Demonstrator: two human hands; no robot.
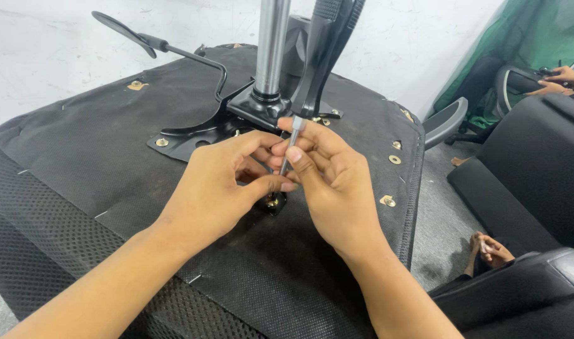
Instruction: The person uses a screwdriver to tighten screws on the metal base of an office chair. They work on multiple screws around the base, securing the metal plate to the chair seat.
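Observation:
An upturned office chair seat (99, 157) lies before me, its black fabric underside facing up. A black metal mechanism plate (193, 135) with a chrome gas cylinder (271, 47) and a lever (174, 50) is mounted on it. My right hand (334, 182) grips a thin silver tool shaft (291, 141), upright, its tip down near a bolt (273, 202) at the plate's near edge. My left hand (221, 182) pinches around the lower part of the shaft by that bolt. The tool's tip is hidden behind my fingers.
Brass screw inserts (387, 201) dot the seat's right side, and one sits at the far left (136, 85). Black chair parts (538, 163) stand at the right. Another person's hands (560, 78) and a foot (491, 248) show at the right. An armrest (444, 119) juts out behind.

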